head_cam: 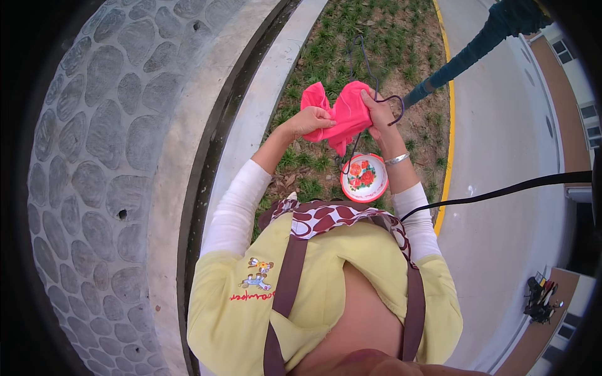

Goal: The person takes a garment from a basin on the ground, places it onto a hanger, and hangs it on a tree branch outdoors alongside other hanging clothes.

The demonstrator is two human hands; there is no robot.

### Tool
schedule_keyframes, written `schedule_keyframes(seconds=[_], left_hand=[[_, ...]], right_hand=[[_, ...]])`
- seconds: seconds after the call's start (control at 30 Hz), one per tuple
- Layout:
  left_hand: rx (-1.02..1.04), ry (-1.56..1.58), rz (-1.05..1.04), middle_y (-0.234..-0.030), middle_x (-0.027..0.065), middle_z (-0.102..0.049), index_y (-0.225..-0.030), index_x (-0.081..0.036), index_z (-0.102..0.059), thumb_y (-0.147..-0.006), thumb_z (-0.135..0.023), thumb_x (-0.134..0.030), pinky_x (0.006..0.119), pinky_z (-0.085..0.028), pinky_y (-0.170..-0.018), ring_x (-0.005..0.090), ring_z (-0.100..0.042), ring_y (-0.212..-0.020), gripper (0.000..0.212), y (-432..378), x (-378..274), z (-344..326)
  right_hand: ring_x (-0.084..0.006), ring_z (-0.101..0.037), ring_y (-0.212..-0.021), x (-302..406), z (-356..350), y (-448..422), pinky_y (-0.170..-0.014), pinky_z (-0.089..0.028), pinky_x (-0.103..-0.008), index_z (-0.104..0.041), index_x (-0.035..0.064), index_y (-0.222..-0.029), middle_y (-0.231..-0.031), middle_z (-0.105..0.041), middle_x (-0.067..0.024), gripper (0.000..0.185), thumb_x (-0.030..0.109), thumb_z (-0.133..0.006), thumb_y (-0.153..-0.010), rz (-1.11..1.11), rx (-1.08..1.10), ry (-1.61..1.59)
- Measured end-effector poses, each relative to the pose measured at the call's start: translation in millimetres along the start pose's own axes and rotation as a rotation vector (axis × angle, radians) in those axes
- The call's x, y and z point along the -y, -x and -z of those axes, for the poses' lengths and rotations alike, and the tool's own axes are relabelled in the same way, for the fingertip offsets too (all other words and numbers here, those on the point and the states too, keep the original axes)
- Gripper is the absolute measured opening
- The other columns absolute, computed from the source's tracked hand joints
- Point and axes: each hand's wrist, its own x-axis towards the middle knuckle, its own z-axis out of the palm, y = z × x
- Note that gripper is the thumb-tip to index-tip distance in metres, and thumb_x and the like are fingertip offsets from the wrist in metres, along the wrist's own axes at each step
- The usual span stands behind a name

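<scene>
A bright pink cloth (350,110) is stretched between my two hands, above the grass. My left hand (311,121) pinches its near left part between thumb and fingers. The cloth's right edge is gripped by my right hand (378,113), whose wrist wears a silver bracelet. A dark wire hanger (365,51) is at my right hand, its hook curving out to the right; the cloth hides part of its frame. Below the cloth, on the ground, stands a white enamel-like basin (365,177) with a red rim and red flower patterns.
A drainage channel (221,122) with a concrete edge runs along the left, beside a stone-faced wall (106,136). A pole wrapped in dark green (461,56) slants at the upper right. Beyond the yellow kerb (449,155) lies a paved road with a parked motorcycle (541,298).
</scene>
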Motion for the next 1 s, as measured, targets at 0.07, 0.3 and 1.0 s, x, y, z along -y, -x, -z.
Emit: schedule_keyframes(seconds=[0.07, 0.3, 1.0], left_hand=[[0.042, 0.015, -0.071, -0.077, 0.0013, -0.060, -0.082, -0.002, -0.058, -0.079, -0.060, -0.019, 0.023, -0.042, -0.072, 0.0077, -0.055, -0.071, 0.017, -23, 30, 24], [-0.128, 0.029, -0.165, -0.099, 0.0080, -0.056, -0.116, 0.003, -0.037, -0.079, -0.061, -0.022, 0.026, -0.037, -0.085, 0.0126, -0.051, -0.094, 0.051, -26, 34, 31], [0.361, 0.370, -0.255, -0.116, 0.0103, -0.049, -0.119, 0.002, -0.040, -0.085, -0.041, -0.016, 0.033, -0.033, -0.094, 0.0202, -0.046, -0.108, 0.037, -17, 16, -33]], right_hand=[[-0.0139, -0.056, -0.091, 10, -12, 15, -0.080, -0.045, -0.0290, -0.047, 0.0021, -0.111, -0.100, -0.057, -0.0062, 0.028, 0.015, -0.050, -0.085, 0.040, -0.038, -0.028], [-0.0146, -0.056, -0.084, 70, -32, 33, -0.070, -0.049, -0.0300, -0.043, 0.0079, -0.107, -0.095, -0.055, -0.0046, 0.023, 0.020, -0.044, -0.088, 0.073, -0.070, -0.131], [-0.0293, -0.055, -0.089, 107, 71, 64, -0.074, -0.049, -0.0451, -0.044, 0.0099, -0.103, -0.100, -0.054, -0.0133, 0.017, 0.020, -0.040, -0.089, 0.147, -0.349, -0.175]])
